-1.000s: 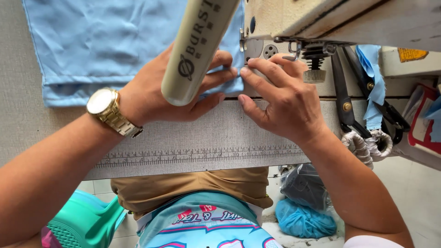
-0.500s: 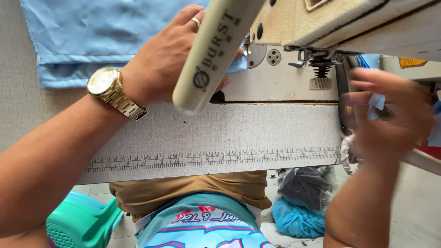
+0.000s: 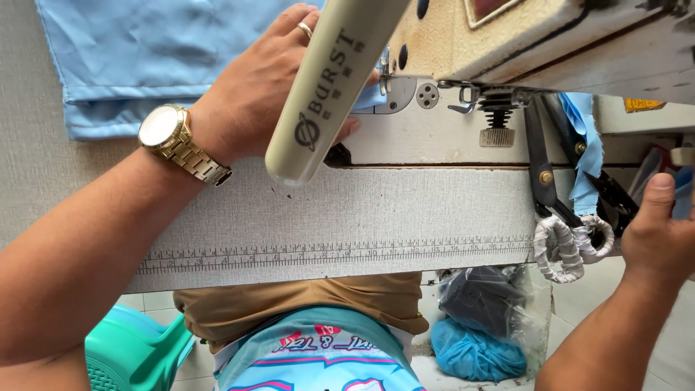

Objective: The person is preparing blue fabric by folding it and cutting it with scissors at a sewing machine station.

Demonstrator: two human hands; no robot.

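Two hands apart: left hand on blue fabric.

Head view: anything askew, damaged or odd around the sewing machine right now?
Nothing is spilled or broken. The scissors hang over the table's front edge, their handles wrapped in grey cloth. The left hand rests on the blue fabric near the needle; the right hand is off at the table's right end.

Left hand presses blue fabric beside the sewing machine; right hand rests apart.
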